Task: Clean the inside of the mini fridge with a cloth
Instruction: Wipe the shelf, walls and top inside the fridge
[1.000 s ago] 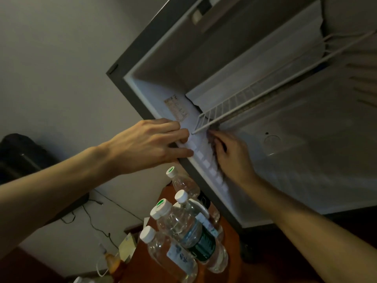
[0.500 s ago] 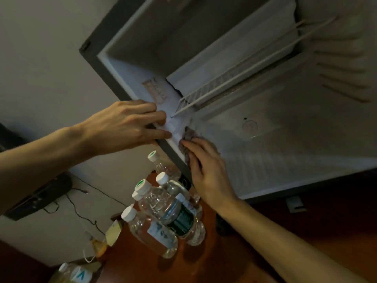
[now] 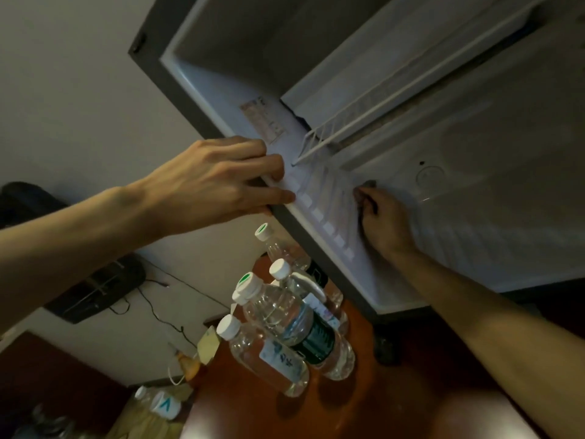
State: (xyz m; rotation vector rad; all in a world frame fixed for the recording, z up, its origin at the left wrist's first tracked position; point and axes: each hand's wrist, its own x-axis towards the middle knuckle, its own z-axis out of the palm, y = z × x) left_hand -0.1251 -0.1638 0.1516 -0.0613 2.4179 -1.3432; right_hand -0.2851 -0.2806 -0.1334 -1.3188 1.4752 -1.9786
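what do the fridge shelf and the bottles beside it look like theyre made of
Shelf: thin parallel rods in a frame, matte white, so probably coated metal wire. Bottles: see-through glossy walls with white screw caps and paper-like labels, most likely clear plastic.

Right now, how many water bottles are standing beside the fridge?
4 in a cluster: nearest bottle, green-label bottle, one behind it, farthest bottle by the fridge. Others may be hidden.
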